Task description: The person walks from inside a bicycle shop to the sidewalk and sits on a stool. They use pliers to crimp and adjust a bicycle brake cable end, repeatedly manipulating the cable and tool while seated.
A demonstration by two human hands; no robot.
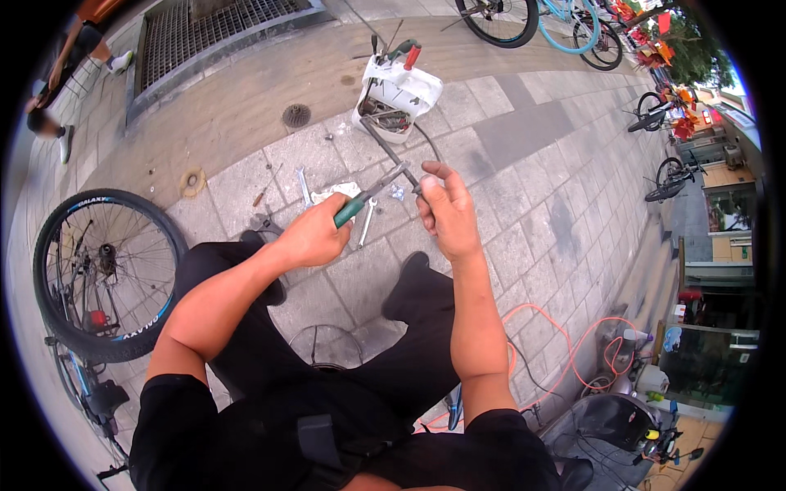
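Note:
My left hand (315,233) is closed around the green handle of a metal-ended hand tool (351,210), which points up and to the right. The tool's metal end meets a dark, thin rod or tube (382,145); whether it grips the rod, I cannot tell. Fingers of my right hand (450,214) are pinched on the rod's near end, with the index finger partly lifted. The rod's far end reaches the front of a white plastic container (417,85) full of tools. Below my hands, wrenches (368,222) (304,188) lie on the paving beside a whitish cloth or paper (347,189).
A bicycle wheel (106,348) and bike parts lie at the left. An orange hose (565,360) loops at the right near a dark tub (610,419). Parked bicycles (499,20) stand beyond the container. A person (70,69) is at the upper left beside a metal grate (205,37).

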